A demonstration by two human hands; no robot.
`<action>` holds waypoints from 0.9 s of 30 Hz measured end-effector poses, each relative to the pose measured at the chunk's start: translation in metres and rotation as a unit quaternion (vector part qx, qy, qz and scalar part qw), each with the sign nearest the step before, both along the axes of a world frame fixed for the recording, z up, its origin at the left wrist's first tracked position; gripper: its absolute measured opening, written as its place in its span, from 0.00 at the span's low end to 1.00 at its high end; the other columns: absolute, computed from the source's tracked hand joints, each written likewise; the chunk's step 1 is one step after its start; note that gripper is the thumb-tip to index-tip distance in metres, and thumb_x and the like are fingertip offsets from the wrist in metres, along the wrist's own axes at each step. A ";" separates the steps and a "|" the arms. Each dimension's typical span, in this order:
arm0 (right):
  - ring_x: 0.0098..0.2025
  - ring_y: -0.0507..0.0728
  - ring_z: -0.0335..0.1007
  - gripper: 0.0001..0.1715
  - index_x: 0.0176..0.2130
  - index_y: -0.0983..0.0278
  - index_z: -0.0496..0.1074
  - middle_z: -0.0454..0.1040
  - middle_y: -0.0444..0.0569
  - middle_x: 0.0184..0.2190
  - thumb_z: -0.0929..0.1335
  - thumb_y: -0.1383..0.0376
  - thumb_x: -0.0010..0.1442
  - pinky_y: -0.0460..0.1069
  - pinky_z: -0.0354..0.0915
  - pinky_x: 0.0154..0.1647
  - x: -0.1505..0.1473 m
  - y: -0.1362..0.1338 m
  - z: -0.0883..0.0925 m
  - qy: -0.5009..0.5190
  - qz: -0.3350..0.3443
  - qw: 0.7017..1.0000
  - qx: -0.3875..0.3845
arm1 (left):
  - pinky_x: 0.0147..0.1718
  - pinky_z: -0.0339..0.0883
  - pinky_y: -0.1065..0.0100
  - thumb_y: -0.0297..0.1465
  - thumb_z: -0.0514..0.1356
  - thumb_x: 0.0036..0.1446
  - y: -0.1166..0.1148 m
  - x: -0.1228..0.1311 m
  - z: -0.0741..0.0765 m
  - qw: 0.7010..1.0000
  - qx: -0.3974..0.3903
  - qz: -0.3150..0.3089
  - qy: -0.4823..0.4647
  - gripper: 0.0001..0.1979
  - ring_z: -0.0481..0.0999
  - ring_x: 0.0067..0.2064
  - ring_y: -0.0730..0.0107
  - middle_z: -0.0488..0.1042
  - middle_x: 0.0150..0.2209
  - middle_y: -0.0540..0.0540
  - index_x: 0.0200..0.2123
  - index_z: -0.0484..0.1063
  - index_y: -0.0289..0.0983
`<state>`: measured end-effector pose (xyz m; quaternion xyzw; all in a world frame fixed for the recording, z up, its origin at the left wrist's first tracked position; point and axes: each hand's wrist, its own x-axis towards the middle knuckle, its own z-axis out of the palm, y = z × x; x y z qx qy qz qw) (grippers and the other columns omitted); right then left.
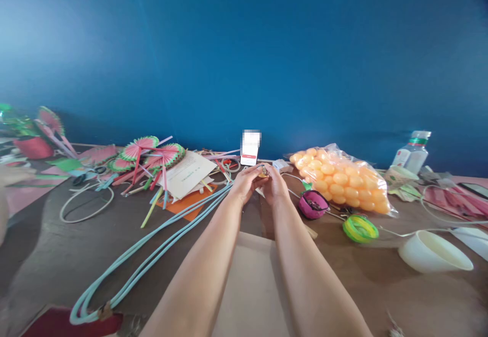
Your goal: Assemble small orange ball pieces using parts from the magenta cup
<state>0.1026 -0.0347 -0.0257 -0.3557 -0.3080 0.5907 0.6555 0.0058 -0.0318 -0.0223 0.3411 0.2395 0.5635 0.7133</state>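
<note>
Both my hands meet over the table's far middle: left hand (247, 180) and right hand (273, 183) pinch one small orange piece (263, 172) between the fingertips, mostly hidden. Probably light and thin, maybe crushable, so I grip it at the edges with fingertips only. Containers: clear plastic bag (343, 177) stuffed with orange balls, just right of my hands; magenta pouch (312, 204) open, contents unclear; white bowl (432, 251) looks empty; plastic bottle (412, 153) by the blue wall.
</note>
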 end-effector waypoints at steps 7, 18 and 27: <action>0.31 0.53 0.69 0.16 0.37 0.57 0.75 0.78 0.41 0.31 0.72 0.53 0.49 0.47 0.59 0.27 -0.003 -0.005 0.004 0.025 0.046 0.999 0.006 | 0.39 0.74 0.68 0.30 0.66 0.52 0.002 -0.002 0.001 0.999 -0.023 0.015 -0.031 0.08 0.78 0.33 0.71 0.78 0.32 0.41 0.34 0.77 0.30; 0.34 0.56 0.72 0.18 0.38 0.58 0.75 0.78 0.42 0.31 0.76 0.59 0.44 0.49 0.62 0.31 -0.003 -0.002 0.000 0.004 0.022 0.999 0.033 | 0.37 0.74 0.70 0.27 0.65 0.53 -0.002 -0.003 0.007 0.998 -0.040 0.024 -0.042 0.05 0.76 0.31 0.73 0.77 0.30 0.44 0.33 0.76 0.30; 0.38 0.55 0.72 0.16 0.39 0.56 0.76 0.79 0.41 0.36 0.72 0.53 0.50 0.48 0.63 0.32 -0.004 -0.002 -0.001 0.029 0.056 0.997 0.042 | 0.34 0.73 0.71 0.28 0.62 0.57 -0.003 -0.004 0.011 0.997 -0.055 0.016 -0.055 0.07 0.77 0.30 0.72 0.78 0.31 0.40 0.33 0.76 0.28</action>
